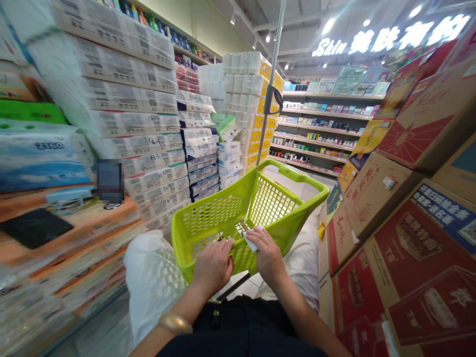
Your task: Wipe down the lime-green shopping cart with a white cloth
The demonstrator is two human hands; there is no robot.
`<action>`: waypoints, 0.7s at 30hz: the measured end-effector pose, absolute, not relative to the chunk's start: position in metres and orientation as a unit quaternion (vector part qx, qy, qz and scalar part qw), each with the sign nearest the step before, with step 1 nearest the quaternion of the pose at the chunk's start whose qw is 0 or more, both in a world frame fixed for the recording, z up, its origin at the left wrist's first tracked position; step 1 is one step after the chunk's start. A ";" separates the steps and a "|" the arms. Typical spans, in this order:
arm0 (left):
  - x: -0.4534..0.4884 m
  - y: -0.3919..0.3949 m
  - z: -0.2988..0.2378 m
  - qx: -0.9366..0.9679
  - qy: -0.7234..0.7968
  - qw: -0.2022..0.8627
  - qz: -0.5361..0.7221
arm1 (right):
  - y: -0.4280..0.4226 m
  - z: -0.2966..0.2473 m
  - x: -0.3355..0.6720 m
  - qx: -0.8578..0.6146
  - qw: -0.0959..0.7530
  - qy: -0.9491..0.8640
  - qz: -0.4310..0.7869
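A lime-green plastic shopping basket [260, 203] with perforated walls sits right in front of me, and its inside looks bare. My left hand [213, 266] curls over its near rim, with a gold bangle [175, 323] on that wrist. My right hand [267, 254] rests on the rim a little further right and pinches a small white paper slip [252, 241]. The slip's printing, if any, cannot be read. Both forearms reach toward the basket from the bottom of the view.
Tall stacks of plastic-wrapped tissue packs [130, 114] crowd the left side, close to my arm. Red-printed cardboard cartons [394, 258] wall the right. A metal pole [273, 89] rises beyond the basket. Shelves of boxed goods [316, 129] stand far ahead, past a tiled floor [288, 178].
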State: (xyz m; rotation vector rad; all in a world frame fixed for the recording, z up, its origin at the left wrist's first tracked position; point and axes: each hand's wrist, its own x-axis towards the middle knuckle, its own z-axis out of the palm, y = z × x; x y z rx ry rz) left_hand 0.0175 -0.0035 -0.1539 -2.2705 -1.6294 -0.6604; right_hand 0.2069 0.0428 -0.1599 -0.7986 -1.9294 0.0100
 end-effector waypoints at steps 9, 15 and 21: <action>0.018 -0.004 -0.153 -0.779 -0.564 0.126 -0.241 | 0.050 -0.157 0.215 -0.366 0.524 -0.769 -0.012; 0.017 -0.004 -0.154 -0.783 -0.561 0.130 -0.235 | 0.048 -0.158 0.214 -0.353 0.513 -0.782 -0.005; 0.017 -0.004 -0.155 -0.781 -0.560 0.132 -0.243 | 0.059 -0.154 0.229 -0.398 0.532 -0.746 -0.033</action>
